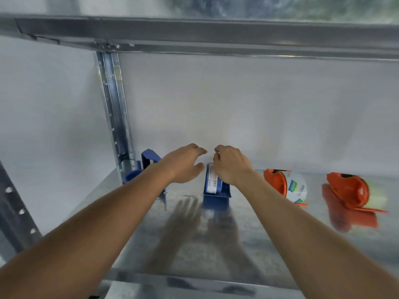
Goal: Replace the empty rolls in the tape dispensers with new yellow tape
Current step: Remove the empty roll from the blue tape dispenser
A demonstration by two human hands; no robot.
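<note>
Sitting under right hand (pixel 232 164): blue dispenser (pixel 216 190); grip unclear

Shelf (pixel 194 244): four tape dispensers in a row along the back wall. First dispenser (pixel 149 162) at 9 o'clock, beside the upright post (pixel 114 108). Second dispenser (pixel 216 190) at centre, under the right hand (pixel 232 165); left hand (pixel 183 162) just at its 9 o'clock. Third dispenser (pixel 285 186) and fourth dispenser (pixel 349 193) at 3 o'clock, apart.
</note>
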